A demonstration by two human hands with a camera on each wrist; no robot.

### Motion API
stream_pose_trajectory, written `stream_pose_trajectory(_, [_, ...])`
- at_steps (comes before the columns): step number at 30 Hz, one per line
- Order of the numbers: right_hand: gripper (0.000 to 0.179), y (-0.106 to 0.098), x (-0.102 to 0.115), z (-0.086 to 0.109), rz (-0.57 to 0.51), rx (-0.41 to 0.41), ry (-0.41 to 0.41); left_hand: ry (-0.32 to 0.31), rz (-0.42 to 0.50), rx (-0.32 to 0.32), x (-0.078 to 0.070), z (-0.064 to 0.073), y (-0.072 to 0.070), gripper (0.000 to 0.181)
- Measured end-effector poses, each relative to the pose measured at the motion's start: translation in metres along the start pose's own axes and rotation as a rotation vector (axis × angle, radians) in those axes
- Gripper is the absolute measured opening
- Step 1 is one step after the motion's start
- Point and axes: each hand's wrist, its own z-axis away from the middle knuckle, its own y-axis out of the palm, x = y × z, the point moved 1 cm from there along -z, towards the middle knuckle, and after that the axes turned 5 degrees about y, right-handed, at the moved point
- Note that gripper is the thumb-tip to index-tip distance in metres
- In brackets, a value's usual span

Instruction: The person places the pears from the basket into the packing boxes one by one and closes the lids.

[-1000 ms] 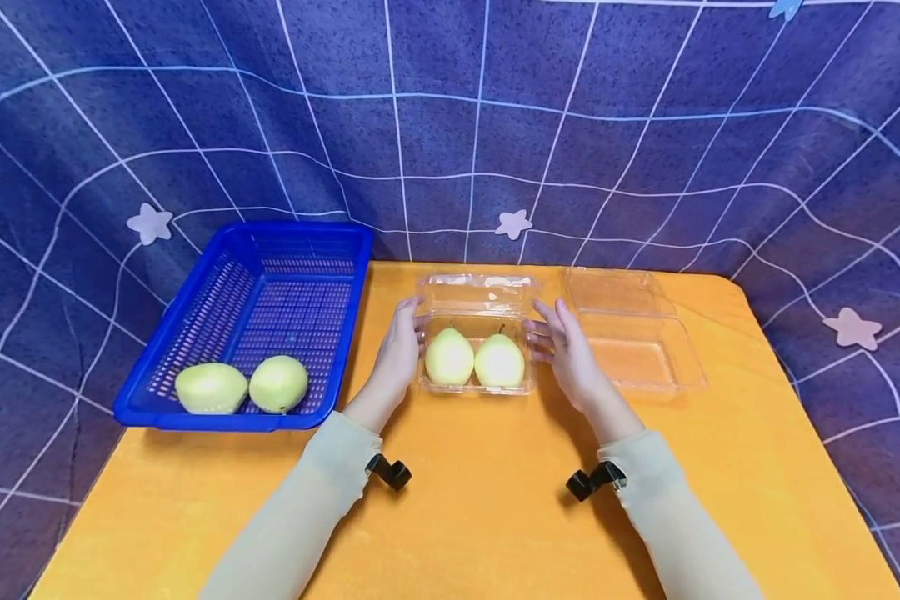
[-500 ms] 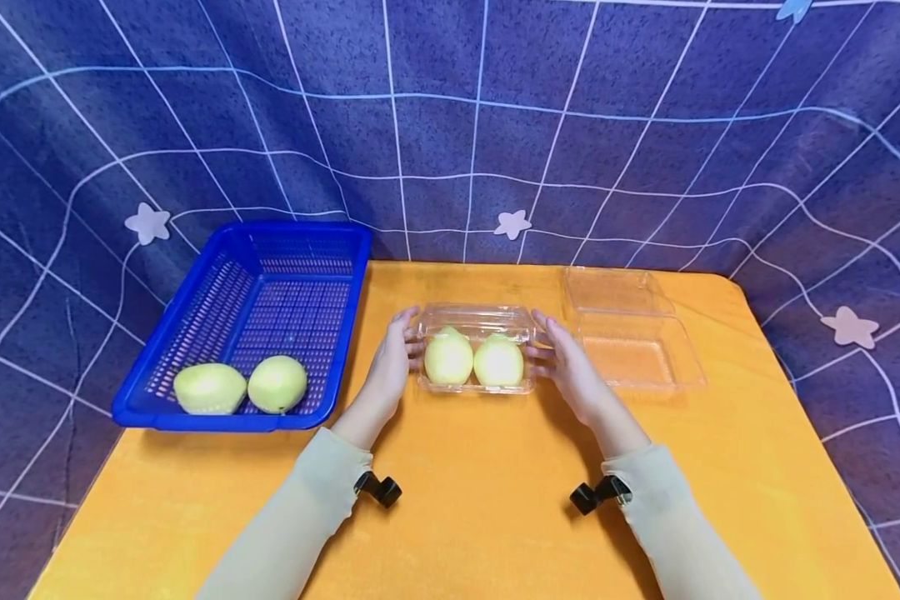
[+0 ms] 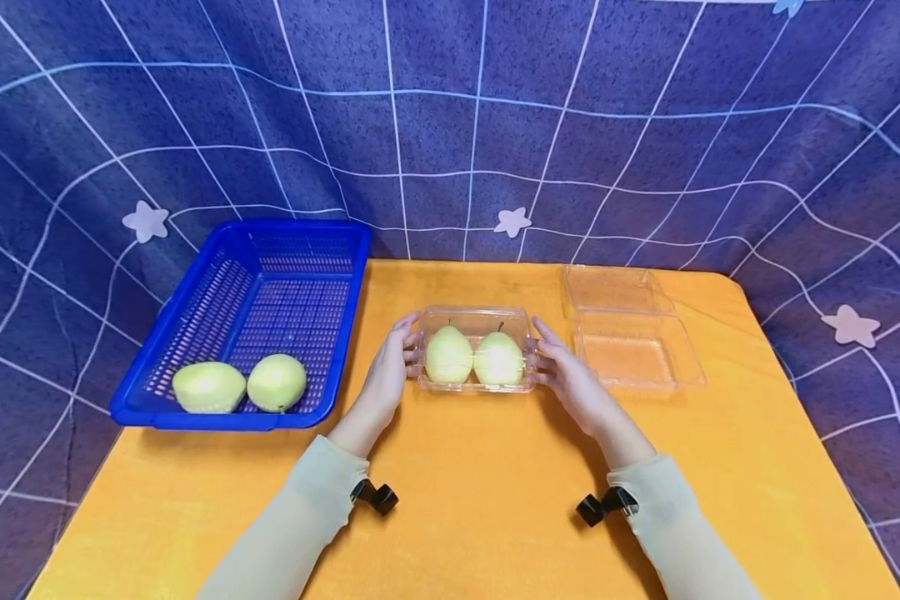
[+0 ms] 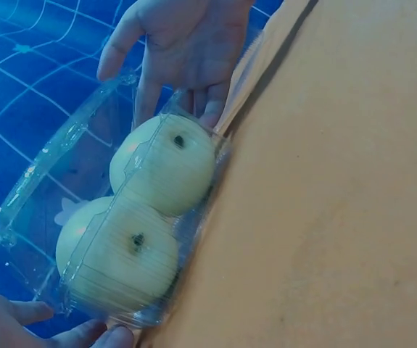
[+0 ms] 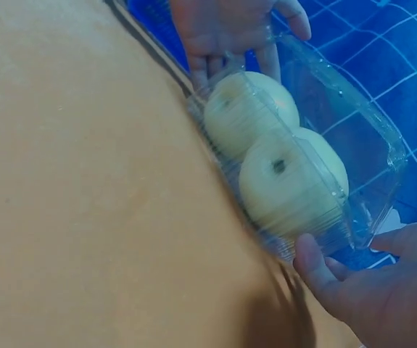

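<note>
A clear plastic clamshell box (image 3: 487, 313) sits on the table with two pale green pears, a left pear (image 3: 448, 357) and a right pear (image 3: 499, 360), side by side in it. Its hinged lid (image 4: 63, 156) extends over the pears in the head view and slants above them in the wrist views. My left hand (image 3: 385, 367) lies along the box's left end, loosely extended fingers touching it. At the opposite end, my right hand (image 3: 576, 379) has its fingers spread against the side. The right wrist view shows the right thumb (image 5: 311, 254) near the box's lower corner.
To the left stands a blue perforated basket (image 3: 356, 308) with two more pears (image 3: 210, 387) at its near end. A second clear clamshell box (image 3: 633, 358) lies unfolded on the right. Behind the orange-covered table (image 3: 472, 492) hangs a blue gridded curtain (image 3: 435, 133).
The box's lid has swung from lying back behind the pears to over them. Both hands have stayed at the ends, shifting slightly toward the near side. Basket and second box are unchanged.
</note>
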Motion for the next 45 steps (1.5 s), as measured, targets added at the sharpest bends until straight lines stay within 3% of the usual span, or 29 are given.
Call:
stream_pose_trajectory(11, [0.075,0.0,-0.015,0.004,0.106,-0.047,-0.03,0.045,-0.064,0.003,0.01,0.004,-0.002,0.059])
stream_pose_trajectory(23, [0.072,0.0,-0.019,0.007,0.072,-0.027,-0.021,0.098,-0.085,0.015,0.022,0.002,-0.007,0.061])
stream_pose_trajectory(35, [0.074,-0.005,-0.024,0.008,0.157,-0.034,-0.066,0.155,0.009,0.087,0.024,0.002,-0.012,0.072])
stream_pose_trajectory(45, [0.087,-0.005,-0.027,0.007,0.166,-0.003,-0.11,0.202,0.022,0.152,0.029,0.0,-0.016,0.083])
